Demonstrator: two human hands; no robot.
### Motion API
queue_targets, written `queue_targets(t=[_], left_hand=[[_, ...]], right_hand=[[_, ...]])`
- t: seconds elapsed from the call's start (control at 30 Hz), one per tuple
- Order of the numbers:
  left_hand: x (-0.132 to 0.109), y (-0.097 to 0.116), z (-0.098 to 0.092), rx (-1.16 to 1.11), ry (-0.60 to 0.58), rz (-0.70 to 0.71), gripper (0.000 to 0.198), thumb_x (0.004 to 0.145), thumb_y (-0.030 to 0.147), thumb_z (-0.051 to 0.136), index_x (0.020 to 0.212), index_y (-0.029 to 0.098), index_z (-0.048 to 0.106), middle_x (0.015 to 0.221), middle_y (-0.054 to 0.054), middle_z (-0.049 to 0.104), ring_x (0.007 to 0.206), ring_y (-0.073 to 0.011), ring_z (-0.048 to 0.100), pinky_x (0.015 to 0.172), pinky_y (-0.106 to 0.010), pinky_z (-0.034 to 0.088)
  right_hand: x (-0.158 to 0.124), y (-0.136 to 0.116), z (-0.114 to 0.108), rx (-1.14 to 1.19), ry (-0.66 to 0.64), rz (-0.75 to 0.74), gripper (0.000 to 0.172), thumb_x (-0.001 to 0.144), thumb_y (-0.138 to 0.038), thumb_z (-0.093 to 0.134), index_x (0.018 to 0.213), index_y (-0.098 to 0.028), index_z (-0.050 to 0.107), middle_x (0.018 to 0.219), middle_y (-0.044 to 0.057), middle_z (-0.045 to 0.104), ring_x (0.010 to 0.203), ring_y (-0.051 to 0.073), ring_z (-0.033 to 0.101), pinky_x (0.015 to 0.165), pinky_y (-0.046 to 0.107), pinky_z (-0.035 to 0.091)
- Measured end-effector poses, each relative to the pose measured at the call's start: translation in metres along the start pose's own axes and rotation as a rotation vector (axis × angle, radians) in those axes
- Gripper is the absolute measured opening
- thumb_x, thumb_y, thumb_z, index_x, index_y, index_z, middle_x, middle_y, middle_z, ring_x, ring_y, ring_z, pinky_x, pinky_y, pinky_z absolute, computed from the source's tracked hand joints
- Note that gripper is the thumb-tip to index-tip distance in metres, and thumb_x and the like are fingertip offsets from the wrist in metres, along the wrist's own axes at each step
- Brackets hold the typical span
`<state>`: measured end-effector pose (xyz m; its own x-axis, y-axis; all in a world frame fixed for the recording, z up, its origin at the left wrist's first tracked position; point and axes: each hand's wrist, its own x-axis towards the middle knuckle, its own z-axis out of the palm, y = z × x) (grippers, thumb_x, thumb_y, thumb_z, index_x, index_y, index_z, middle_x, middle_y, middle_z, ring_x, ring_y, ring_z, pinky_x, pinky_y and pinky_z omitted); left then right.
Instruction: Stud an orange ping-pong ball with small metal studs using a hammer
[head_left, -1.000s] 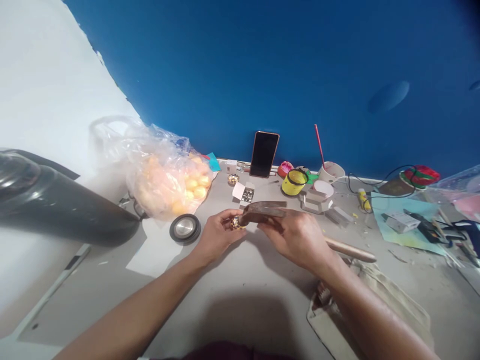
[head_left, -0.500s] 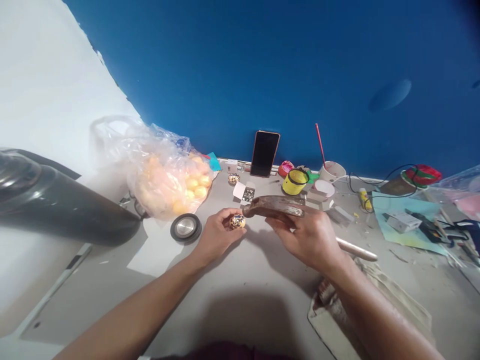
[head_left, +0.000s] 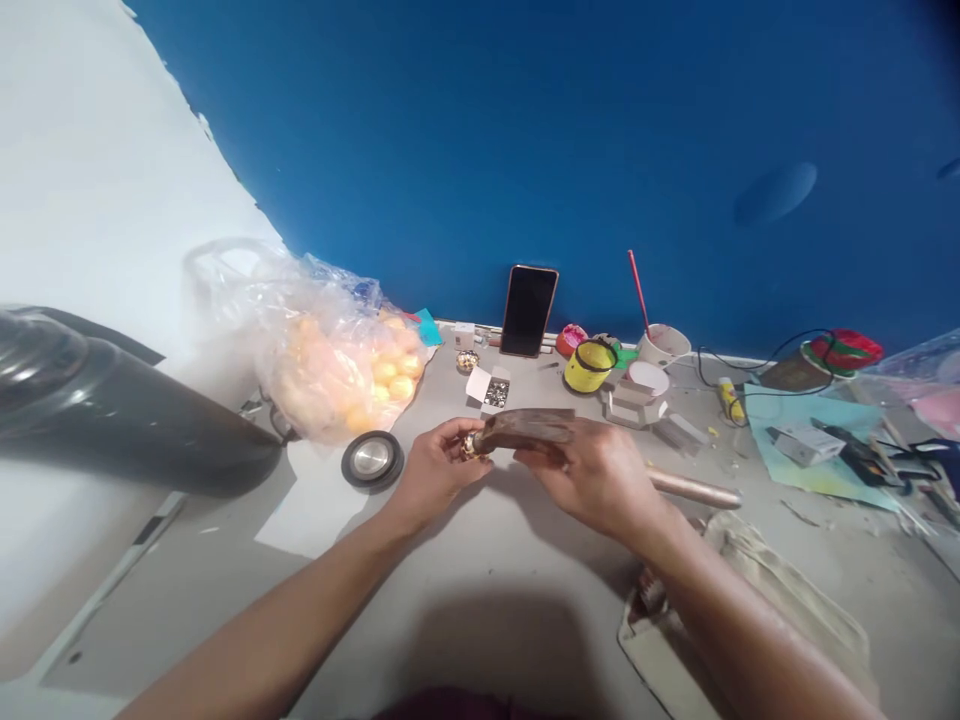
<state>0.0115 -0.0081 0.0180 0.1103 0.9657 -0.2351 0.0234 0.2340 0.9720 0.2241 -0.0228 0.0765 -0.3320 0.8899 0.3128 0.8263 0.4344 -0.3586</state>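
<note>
My left hand (head_left: pixel 439 468) is closed around a small yellowish ball (head_left: pixel 469 446) studded with shiny dark and metallic bits, close above the table. My right hand (head_left: pixel 600 475) grips a claw hammer (head_left: pixel 529 428), fingers wrapped near its head, with the handle sticking out behind the wrist. The hammer's face is against or just over the ball and hides part of it; whether they touch I cannot tell. Beyond my hands lies an opened small white box (head_left: pixel 495 392) of shiny metal pieces, perhaps tacks. A similar studded ball (head_left: pixel 467 361) rests behind it.
Left stand a plastic bag of orange balls (head_left: pixel 345 370), a round black-rimmed disc (head_left: pixel 372 460) and a large dark cylinder (head_left: pixel 135 410). A phone (head_left: pixel 529 310) leans on the blue wall. Right are a yellow cup (head_left: pixel 590 367), a white cup (head_left: pixel 664 345) and a cloth (head_left: pixel 787 600).
My right hand has moved the hammer left and slightly down, bringing its head onto or over the ball. My left hand has stayed nearly in place with the ball.
</note>
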Motion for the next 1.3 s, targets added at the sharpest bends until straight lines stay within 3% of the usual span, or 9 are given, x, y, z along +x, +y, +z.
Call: queue_targets(t=[0.07, 0.17, 0.3, 0.43, 0.6, 0.77, 0.9, 1.03, 1.3], left_hand=[[0.000, -0.001, -0.001, -0.003, 0.001, -0.015, 0.043, 0.056, 0.021, 0.083, 0.097, 0.015, 0.074, 0.077, -0.002, 0.071, 0.070, -0.0156, 0.063, 0.065, -0.026, 0.051], [0.000, -0.002, -0.002, -0.072, -0.041, -0.033, 0.049, 0.055, 0.021, 0.085, 0.102, 0.016, 0.073, 0.076, -0.001, 0.067, 0.068, -0.0137, 0.060, 0.064, -0.026, 0.051], [-0.001, 0.000, -0.001, -0.183, -0.109, -0.037, 0.053, 0.058, 0.023, 0.087, 0.108, 0.017, 0.072, 0.079, -0.001, 0.065, 0.068, -0.0116, 0.056, 0.064, -0.025, 0.050], [-0.001, 0.003, -0.002, -0.332, -0.131, -0.060, 0.044, 0.065, 0.031, 0.087, 0.105, 0.016, 0.074, 0.090, -0.005, 0.067, 0.064, -0.0085, 0.052, 0.057, -0.022, 0.044], [0.003, 0.003, -0.007, -0.473, -0.141, -0.118, 0.042, 0.070, 0.025, 0.083, 0.109, 0.016, 0.072, 0.093, -0.007, 0.069, 0.060, -0.0088, 0.053, 0.050, -0.022, 0.038], [0.006, 0.001, -0.008, -0.521, -0.067, -0.136, 0.041, 0.072, 0.022, 0.079, 0.112, 0.014, 0.071, 0.094, -0.008, 0.069, 0.059, -0.0091, 0.055, 0.049, -0.022, 0.038], [0.007, 0.000, -0.008, -0.536, -0.056, -0.134, 0.038, 0.077, 0.031, 0.079, 0.109, 0.012, 0.072, 0.094, -0.010, 0.070, 0.059, -0.0102, 0.057, 0.050, -0.022, 0.039], [0.007, 0.000, -0.007, -0.523, -0.062, -0.128, 0.039, 0.074, 0.030, 0.083, 0.107, 0.012, 0.072, 0.091, -0.009, 0.069, 0.058, -0.0083, 0.055, 0.051, -0.020, 0.037], [0.012, -0.005, -0.008, -0.495, -0.002, -0.126, 0.032, 0.074, 0.031, 0.078, 0.099, 0.013, 0.067, 0.083, -0.004, 0.066, 0.050, -0.0063, 0.049, 0.044, -0.019, 0.030]], right_hand=[[0.000, 0.003, 0.005, -0.058, 0.018, 0.017, 0.023, 0.089, -0.035, 0.062, 0.095, -0.021, 0.079, 0.080, 0.007, 0.077, 0.068, 0.019, 0.068, 0.061, 0.027, 0.045], [0.003, 0.015, 0.011, -0.158, 0.090, 0.175, 0.027, 0.091, -0.041, 0.061, 0.095, -0.021, 0.077, 0.080, 0.007, 0.077, 0.068, 0.021, 0.068, 0.060, 0.028, 0.043], [0.010, 0.034, 0.020, -0.217, 0.049, 0.358, 0.026, 0.092, -0.039, 0.058, 0.095, -0.019, 0.075, 0.083, 0.009, 0.076, 0.072, 0.024, 0.069, 0.058, 0.029, 0.039], [0.014, 0.050, 0.035, -0.151, 0.028, 0.340, 0.029, 0.089, -0.024, 0.058, 0.114, -0.022, 0.072, 0.101, 0.009, 0.076, 0.090, 0.025, 0.068, 0.067, 0.029, 0.042], [0.013, 0.064, 0.052, -0.186, -0.048, 0.340, 0.031, 0.088, -0.022, 0.063, 0.118, -0.022, 0.070, 0.106, 0.010, 0.073, 0.101, 0.026, 0.064, 0.076, 0.031, 0.043], [0.013, 0.069, 0.057, -0.178, -0.127, 0.342, 0.032, 0.088, -0.022, 0.065, 0.120, -0.021, 0.069, 0.111, 0.010, 0.070, 0.108, 0.027, 0.060, 0.086, 0.032, 0.042], [0.017, 0.066, 0.048, -0.201, -0.116, 0.284, 0.026, 0.092, -0.026, 0.063, 0.115, -0.020, 0.072, 0.112, 0.012, 0.068, 0.109, 0.028, 0.059, 0.091, 0.034, 0.042], [0.034, 0.052, 0.037, -0.173, -0.087, 0.256, 0.023, 0.098, -0.028, 0.055, 0.105, -0.022, 0.076, 0.107, 0.010, 0.070, 0.103, 0.024, 0.061, 0.083, 0.030, 0.043], [0.096, 0.007, 0.043, -0.262, -0.419, 0.121, 0.026, 0.096, -0.023, 0.053, 0.101, -0.020, 0.078, 0.107, 0.012, 0.074, 0.095, 0.023, 0.067, 0.075, 0.029, 0.046]])
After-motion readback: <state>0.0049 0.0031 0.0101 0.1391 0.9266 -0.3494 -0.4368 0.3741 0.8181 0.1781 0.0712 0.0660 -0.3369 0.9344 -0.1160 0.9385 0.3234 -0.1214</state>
